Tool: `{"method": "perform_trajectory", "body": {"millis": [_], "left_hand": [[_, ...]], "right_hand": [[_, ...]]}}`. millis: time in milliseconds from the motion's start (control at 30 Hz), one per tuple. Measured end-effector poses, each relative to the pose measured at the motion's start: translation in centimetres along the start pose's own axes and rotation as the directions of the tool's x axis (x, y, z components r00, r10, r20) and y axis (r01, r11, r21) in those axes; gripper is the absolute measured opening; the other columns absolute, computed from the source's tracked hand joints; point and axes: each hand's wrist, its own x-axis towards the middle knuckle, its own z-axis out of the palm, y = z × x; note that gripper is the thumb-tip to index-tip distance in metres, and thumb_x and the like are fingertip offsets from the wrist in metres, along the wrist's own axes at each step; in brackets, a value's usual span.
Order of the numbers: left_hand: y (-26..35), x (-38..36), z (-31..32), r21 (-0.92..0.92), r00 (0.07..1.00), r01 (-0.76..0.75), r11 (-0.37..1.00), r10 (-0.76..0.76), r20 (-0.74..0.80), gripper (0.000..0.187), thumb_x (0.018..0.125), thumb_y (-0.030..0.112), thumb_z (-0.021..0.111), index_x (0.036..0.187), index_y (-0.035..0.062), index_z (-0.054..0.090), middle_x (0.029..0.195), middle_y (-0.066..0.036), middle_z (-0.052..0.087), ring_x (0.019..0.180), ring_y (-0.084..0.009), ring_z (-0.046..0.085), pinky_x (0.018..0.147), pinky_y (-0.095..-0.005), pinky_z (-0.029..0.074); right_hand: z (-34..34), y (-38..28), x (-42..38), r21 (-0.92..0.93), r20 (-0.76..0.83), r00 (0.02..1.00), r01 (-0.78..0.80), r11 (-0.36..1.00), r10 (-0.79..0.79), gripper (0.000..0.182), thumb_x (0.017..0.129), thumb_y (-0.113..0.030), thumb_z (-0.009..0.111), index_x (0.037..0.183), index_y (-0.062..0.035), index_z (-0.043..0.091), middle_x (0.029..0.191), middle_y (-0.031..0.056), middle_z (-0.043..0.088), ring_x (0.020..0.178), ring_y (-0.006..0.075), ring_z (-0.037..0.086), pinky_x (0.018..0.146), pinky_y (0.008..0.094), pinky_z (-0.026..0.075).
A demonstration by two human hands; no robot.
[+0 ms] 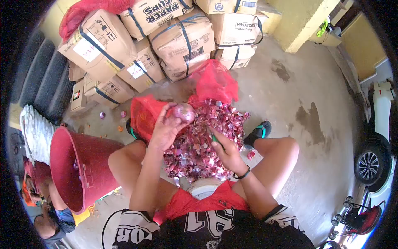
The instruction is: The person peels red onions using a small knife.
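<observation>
In my left hand (166, 126) is a round purple-red onion (183, 113), held by the fingers above the heap. My right hand (228, 152) is wrapped round a small green-handled tool (217, 141); its blade is hard to make out. Below both hands lies a wide heap of red-purple onion skins (199, 153), between my legs. Red mesh sacks (213, 83) rest at the far edge of the heap, and another red mesh sack (145, 114) lies beside my left hand.
A large red tub (97, 162) lies tilted at the left, near another person (52, 207). Strapped cardboard boxes (182, 45) are stacked ahead. Two loose onions (123, 113) lie on the floor. A car wheel (369, 165) and a stroller (360, 218) are at the right.
</observation>
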Motion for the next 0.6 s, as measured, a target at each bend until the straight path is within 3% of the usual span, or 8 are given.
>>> {"method": "perform_trajectory", "body": {"millis": [100, 200, 300, 400, 500, 600], "left_hand": [[-1.0, -2.6, 2.5, 0.024, 0.996, 0.078, 0.997, -0.080, 0.047, 0.066, 0.080, -0.001, 0.071, 0.138, 0.0093, 0.039, 0.136, -0.016, 0.052, 0.123, -0.0331, 0.054, 0.101, -0.0512, 0.050], [-3.0, -4.4, 3.0, 0.120, 0.999, 0.035, 0.992, -0.036, 0.007, 0.065, 0.077, -0.008, 0.071, 0.134, 0.0074, 0.043, 0.130, -0.012, 0.054, 0.118, -0.0252, 0.056, 0.095, -0.0418, 0.053], [-4.5, -5.6, 3.8, 0.177, 1.000, -0.008, 0.984, 0.011, -0.014, 0.063, 0.076, -0.010, 0.071, 0.130, 0.0085, 0.044, 0.123, -0.009, 0.056, 0.111, -0.0203, 0.058, 0.091, -0.0361, 0.054], [-6.2, -5.5, 3.5, 0.204, 0.997, -0.078, 0.976, 0.079, 0.003, 0.063, 0.077, -0.008, 0.073, 0.128, 0.0121, 0.042, 0.122, -0.007, 0.056, 0.108, -0.0192, 0.059, 0.085, -0.0360, 0.056], [-5.9, -5.6, 3.3, 0.064, 0.998, 0.034, 0.997, -0.031, -0.049, 0.066, 0.077, -0.004, 0.075, 0.130, 0.0136, 0.040, 0.126, -0.009, 0.056, 0.114, -0.0248, 0.059, 0.096, -0.0402, 0.052], [-6.1, -5.4, 3.4, -0.019, 0.999, 0.044, 0.999, -0.044, -0.021, 0.063, 0.078, 0.002, 0.077, 0.128, 0.0136, 0.041, 0.124, -0.008, 0.056, 0.113, -0.0260, 0.059, 0.095, -0.0409, 0.053]], "right_hand": [[-0.2, -1.0, -1.2, 0.048, -0.042, 0.999, -0.010, 0.999, 0.012, 0.050, 0.099, -0.020, 0.053, 0.142, 0.0023, 0.041, 0.130, 0.0252, 0.057, 0.116, 0.0331, 0.060, 0.100, 0.0392, 0.044], [-0.4, -3.3, -2.1, 0.133, 0.026, 0.993, -0.122, 0.984, 0.119, 0.055, 0.097, -0.021, 0.055, 0.144, 0.0018, 0.038, 0.124, 0.0262, 0.059, 0.110, 0.0360, 0.063, 0.095, 0.0411, 0.046], [0.2, -3.4, -2.3, -0.005, -0.009, 1.000, 0.008, 1.000, -0.008, 0.057, 0.096, -0.020, 0.057, 0.145, 0.0016, 0.036, 0.118, 0.0278, 0.060, 0.106, 0.0392, 0.062, 0.092, 0.0410, 0.048], [0.2, -4.0, -2.3, 0.044, 0.048, 0.988, -0.151, 0.988, 0.149, 0.059, 0.094, -0.018, 0.059, 0.145, 0.0008, 0.036, 0.115, 0.0291, 0.060, 0.105, 0.0419, 0.062, 0.090, 0.0423, 0.048], [0.4, -4.0, -2.2, 0.049, 0.015, 0.990, -0.144, 0.988, 0.143, 0.060, 0.094, -0.018, 0.060, 0.146, -0.0007, 0.036, 0.112, 0.0284, 0.062, 0.101, 0.0412, 0.063, 0.089, 0.0430, 0.049], [0.9, -3.4, -2.2, 0.020, -0.086, 0.995, -0.043, 0.999, 0.044, 0.057, 0.093, -0.017, 0.061, 0.144, -0.0025, 0.040, 0.106, 0.0271, 0.064, 0.098, 0.0397, 0.065, 0.087, 0.0438, 0.049]]}}
